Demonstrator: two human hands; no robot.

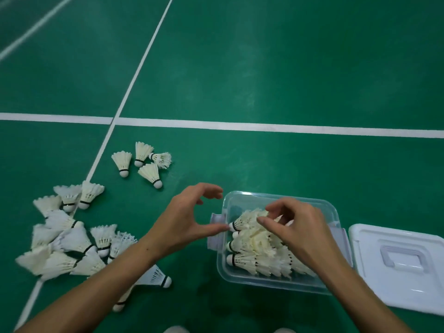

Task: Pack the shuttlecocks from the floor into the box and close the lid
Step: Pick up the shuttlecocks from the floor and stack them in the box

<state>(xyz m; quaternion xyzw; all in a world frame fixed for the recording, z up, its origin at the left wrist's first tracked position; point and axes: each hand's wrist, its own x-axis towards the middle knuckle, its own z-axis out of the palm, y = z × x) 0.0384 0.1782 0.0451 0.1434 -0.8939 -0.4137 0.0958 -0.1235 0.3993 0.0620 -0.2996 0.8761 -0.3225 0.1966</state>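
A clear plastic box [283, 196] stands open on the green floor, holding several white shuttlecocks [254, 258] lying on their sides with corks to the left. My right hand [298, 227] is over the box, thumb and fingers curled round the feather skirt of the top shuttlecock [245, 222]. My left hand [189, 219] hovers at the box's left edge, fingers arched, and its thumb tip touches that shuttlecock's cork. The white lid [396, 267] lies flat on the floor right of the box. A pile of loose shuttlecocks [67, 241] lies to the left.
A small group of shuttlecocks [141, 162] lies farther away, left of centre. Two more shuttlecocks [158, 277] lie under my left forearm. White court lines [264, 127] cross the floor. Shoe tips show at the bottom edge.
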